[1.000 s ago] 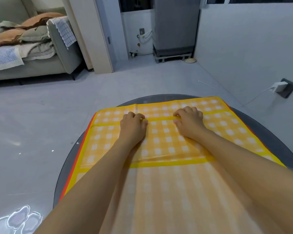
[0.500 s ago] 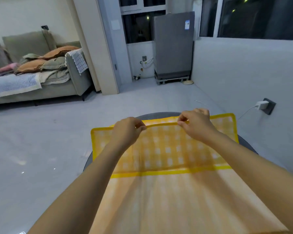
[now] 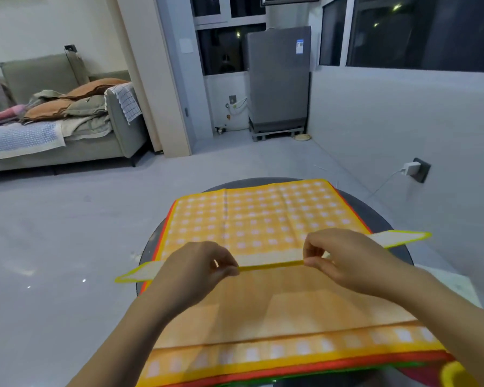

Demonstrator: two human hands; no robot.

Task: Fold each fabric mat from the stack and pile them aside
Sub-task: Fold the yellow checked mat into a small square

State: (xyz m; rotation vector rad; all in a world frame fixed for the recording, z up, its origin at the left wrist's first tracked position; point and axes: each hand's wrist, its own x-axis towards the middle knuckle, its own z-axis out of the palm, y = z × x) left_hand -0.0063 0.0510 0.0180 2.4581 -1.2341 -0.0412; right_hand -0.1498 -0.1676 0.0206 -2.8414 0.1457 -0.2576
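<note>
- The left hand [image 3: 192, 270] has thumb and curled fingers pinched on the yellow hem of the top fabric mat [image 3: 274, 300], lifted above the stack.
- The right hand [image 3: 337, 259] pinches the same hem just across from the left, knuckles up; the edge runs taut between the two.
- The mat's corners stick out past each hand, its pale underside showing, and its body slopes down toward the person.
- Beyond the hands lies the stack of mats [image 3: 263, 216], the yellow checked one uppermost, red edges below it.
- The stack rests on a round dark table [image 3: 380, 210].
- Farther off, left of the hands, stands a sofa [image 3: 67, 135]; on the wall to the right, a plugged-in charger [image 3: 411, 167].
</note>
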